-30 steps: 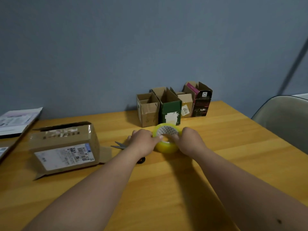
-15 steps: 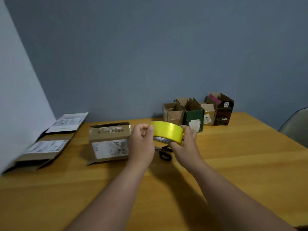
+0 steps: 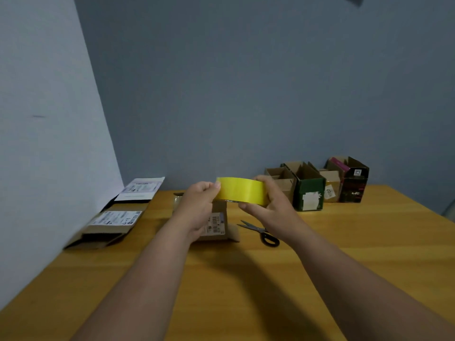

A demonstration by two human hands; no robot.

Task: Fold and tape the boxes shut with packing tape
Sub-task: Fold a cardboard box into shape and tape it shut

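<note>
Two bare forearms reach forward over the wooden tabletop [image 3: 344, 242], and both hands are raised above it, holding a roll of yellow packing tape [image 3: 242, 191] between them. The left hand [image 3: 198, 207] has its fingers curled and pinches the left edge of the roll between thumb and fingertips. The right hand [image 3: 269, 201] wraps round the roll's right side, thumb on top and fingers curled underneath. The roll is held side-on, so its broad yellow band faces the camera, and it is clear of the tabletop. Just past the right wrist a pair of scissors [image 3: 261, 231] with black handles lies flat on the wood, blades pointing left. Behind the left hand, partly hidden by it, a brown cardboard box [image 3: 218, 223] with a white barcode label stands on the tabletop, one flap spread out at its base. Further left, against the pale side wall, a flattened carton [image 3: 110, 226] with a shipping label lies flat, and beyond it a white printed mailer [image 3: 141, 189] lies in the corner. At the back right, along the blue-grey wall, four small boxes stand in a row with their top flaps open: a brown one [image 3: 283, 180], a dark green one [image 3: 309, 190] with a torn white label, a small tan one [image 3: 331, 185], and a black one [image 3: 353, 183] with a pink flap.
</note>
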